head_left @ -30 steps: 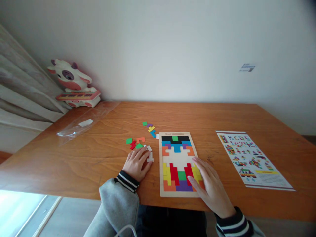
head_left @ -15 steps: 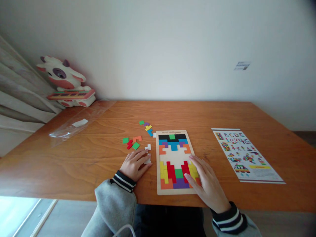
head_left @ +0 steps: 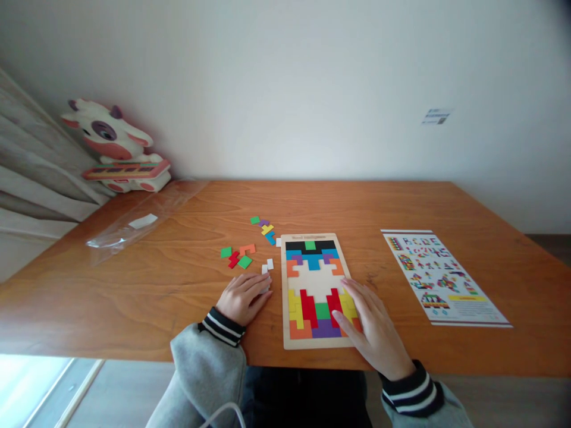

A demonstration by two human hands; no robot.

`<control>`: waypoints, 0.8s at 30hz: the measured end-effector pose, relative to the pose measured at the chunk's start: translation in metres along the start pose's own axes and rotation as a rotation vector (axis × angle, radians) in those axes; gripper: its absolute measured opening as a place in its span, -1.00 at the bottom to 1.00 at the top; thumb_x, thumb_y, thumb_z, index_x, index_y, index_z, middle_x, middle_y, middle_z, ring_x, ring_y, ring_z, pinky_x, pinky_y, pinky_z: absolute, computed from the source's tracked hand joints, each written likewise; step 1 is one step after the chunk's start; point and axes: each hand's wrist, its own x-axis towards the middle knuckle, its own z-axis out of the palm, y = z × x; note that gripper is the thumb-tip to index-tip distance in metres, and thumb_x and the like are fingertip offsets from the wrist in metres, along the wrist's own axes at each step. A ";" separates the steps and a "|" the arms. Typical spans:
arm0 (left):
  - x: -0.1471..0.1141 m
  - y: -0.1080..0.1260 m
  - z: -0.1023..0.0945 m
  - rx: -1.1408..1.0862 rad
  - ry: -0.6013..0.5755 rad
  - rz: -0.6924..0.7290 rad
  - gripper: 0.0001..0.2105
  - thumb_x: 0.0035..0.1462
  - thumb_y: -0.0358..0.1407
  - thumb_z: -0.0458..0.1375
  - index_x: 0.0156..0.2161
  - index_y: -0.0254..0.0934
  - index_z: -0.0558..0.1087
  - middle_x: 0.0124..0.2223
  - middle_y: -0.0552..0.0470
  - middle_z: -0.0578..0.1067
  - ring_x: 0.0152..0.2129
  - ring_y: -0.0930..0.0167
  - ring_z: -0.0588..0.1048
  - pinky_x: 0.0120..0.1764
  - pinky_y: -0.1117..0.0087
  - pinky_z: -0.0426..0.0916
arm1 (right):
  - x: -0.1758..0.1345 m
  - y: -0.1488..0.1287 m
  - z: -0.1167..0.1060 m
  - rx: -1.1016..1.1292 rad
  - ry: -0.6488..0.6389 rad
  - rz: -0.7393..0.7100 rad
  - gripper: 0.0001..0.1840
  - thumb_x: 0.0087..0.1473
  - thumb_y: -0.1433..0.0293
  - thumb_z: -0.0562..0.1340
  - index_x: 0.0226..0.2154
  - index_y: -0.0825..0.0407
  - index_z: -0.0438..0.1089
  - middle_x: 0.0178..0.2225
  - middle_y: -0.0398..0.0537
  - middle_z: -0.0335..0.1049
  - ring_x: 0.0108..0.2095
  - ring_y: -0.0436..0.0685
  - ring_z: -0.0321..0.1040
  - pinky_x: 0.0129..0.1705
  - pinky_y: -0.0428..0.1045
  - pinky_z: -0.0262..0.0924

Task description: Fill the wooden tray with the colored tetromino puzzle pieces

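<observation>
A wooden puzzle board (head_left: 285,309) lies before me, with coloured block pieces set in its top and bottom and a bare wood patch in the middle. My left hand (head_left: 241,298) rests on the table just left of it, thumb and fingers closed around a white puzzle piece that they mostly cover. Just beyond those fingertips lies another white piece (head_left: 270,264). Across the board's right edge lies my right hand (head_left: 372,324), open, thumb apart from the fingers and holding nothing. Its fingertips are over the yellow pieces (head_left: 349,305).
Loose pieces lie left of the board, among them a green square (head_left: 244,262), a red piece (head_left: 234,260) and an orange piece (head_left: 247,249). A printed pattern sheet (head_left: 446,279) is at right. Back left are a clear plastic bag (head_left: 134,229) and a cow toy keyboard (head_left: 120,148).
My left fingers have drawn slightly back toward me, baring more of the white pieces beyond them. My right hand stays on the board's edge. The whole view has shifted slightly.
</observation>
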 end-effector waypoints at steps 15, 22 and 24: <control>-0.008 -0.012 -0.012 -0.035 0.127 0.014 -0.85 0.25 -0.29 0.24 -0.09 -0.16 0.59 -0.27 0.06 0.67 -0.36 0.42 0.59 -0.26 0.43 0.55 | -0.001 0.001 0.001 0.044 0.002 0.004 -0.34 0.28 0.21 0.17 0.35 -0.06 0.01 0.26 0.09 0.27 0.26 0.31 0.22 0.25 0.33 0.21; -0.002 -0.003 -0.013 -0.129 0.099 0.001 -0.87 0.28 -0.30 0.21 -0.11 -0.24 0.57 -0.29 0.03 0.66 -0.40 0.44 0.58 -0.26 0.44 0.55 | -0.001 0.002 0.001 0.038 0.012 -0.007 -0.35 0.28 0.21 0.17 0.34 -0.05 0.02 0.25 0.12 0.28 0.24 0.32 0.25 0.23 0.34 0.23; -0.001 -0.001 -0.013 -0.153 0.084 0.000 -0.87 0.28 -0.30 0.21 -0.11 -0.24 0.56 -0.30 0.03 0.66 -0.41 0.44 0.59 -0.27 0.44 0.55 | 0.000 0.002 0.001 0.034 0.017 -0.010 -0.36 0.29 0.21 0.17 0.34 -0.05 0.03 0.25 0.12 0.29 0.24 0.32 0.26 0.22 0.33 0.24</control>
